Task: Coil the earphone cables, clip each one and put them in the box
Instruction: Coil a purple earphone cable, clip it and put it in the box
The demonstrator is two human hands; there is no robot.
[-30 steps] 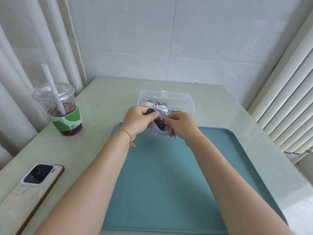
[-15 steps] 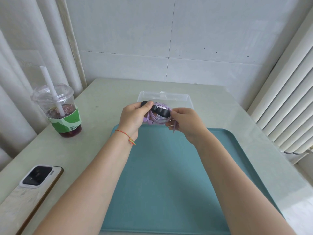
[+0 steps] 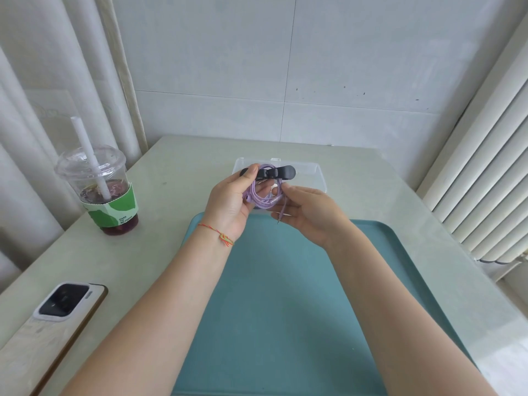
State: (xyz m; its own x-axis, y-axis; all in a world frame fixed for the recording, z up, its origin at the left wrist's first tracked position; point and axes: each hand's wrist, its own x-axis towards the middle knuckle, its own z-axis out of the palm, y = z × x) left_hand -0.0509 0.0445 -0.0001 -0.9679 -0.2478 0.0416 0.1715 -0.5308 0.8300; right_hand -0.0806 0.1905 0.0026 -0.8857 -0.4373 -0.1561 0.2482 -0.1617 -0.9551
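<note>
1. Coiled purple earphone cable (image 3: pixel 264 194) with black clip (image 3: pixel 271 172) was held over the clear box (image 3: pixel 315 174), pinched by left hand (image 3: pixel 233 202); right hand (image 3: pixel 310 214) fingertips gripped the coil.
2. Pale green table (image 3: pixel 177 178), teal tray (image 3: pixel 274 310), white tiled wall (image 3: pixel 285 67) were noted.

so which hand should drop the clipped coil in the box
Probably left. The left hand grips the black clip on the purple coil, right over the clear box. The right hand only pinches the coil's side.
</note>
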